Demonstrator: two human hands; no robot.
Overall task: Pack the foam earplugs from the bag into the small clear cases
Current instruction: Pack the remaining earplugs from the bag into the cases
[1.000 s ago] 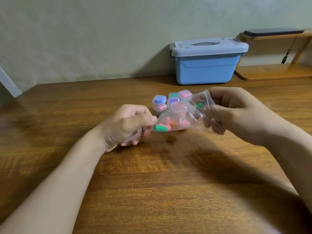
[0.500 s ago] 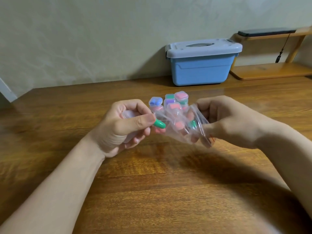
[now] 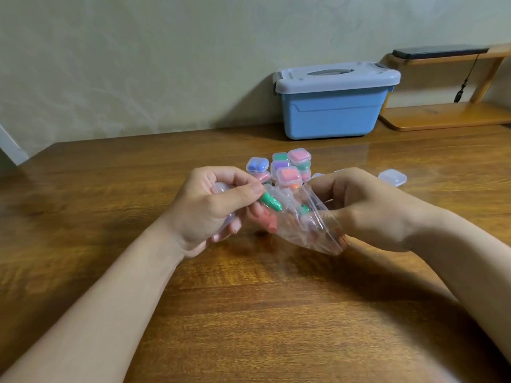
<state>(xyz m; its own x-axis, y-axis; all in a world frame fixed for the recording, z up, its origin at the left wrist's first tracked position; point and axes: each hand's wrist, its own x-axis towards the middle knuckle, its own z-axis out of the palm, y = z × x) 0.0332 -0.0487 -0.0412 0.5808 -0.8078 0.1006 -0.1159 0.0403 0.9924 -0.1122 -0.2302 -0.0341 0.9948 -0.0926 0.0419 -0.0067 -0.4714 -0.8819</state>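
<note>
Green earplug [image 3: 270,201]: pinched by left hand [image 3: 213,207]
Zip bag [image 3: 305,233]: gripped by right hand [image 3: 367,207]
Best practice: mouth kept wide — straight pull

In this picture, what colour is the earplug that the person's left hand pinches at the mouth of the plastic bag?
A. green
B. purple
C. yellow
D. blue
A: the left hand pinches a green earplug between thumb and forefinger, just at the opening of the clear bag that the right hand holds.
</note>
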